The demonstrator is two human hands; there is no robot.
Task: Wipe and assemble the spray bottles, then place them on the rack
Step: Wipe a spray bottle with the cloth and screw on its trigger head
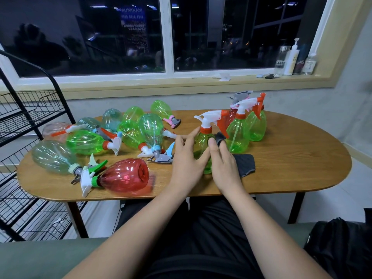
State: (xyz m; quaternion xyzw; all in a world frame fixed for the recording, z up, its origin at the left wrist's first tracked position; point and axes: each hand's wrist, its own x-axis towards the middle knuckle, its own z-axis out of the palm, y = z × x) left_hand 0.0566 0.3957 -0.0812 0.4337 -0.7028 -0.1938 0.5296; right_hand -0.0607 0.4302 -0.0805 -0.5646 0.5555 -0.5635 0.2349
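Black rack (40, 116) waits left, lying bottles (86, 141) likely still to do, left hand (187, 160) with fingers spread steadies the upright green bottle (200, 143) on the table (291, 148) so right hand (223, 164), pinching the cloth (245, 164), can wipe it; seemingly finished bottles (239, 135) stand right.

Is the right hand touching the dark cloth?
Touching. The head view shows the right hand gripping the dark cloth, which sticks out both above the fingers and beside the palm.
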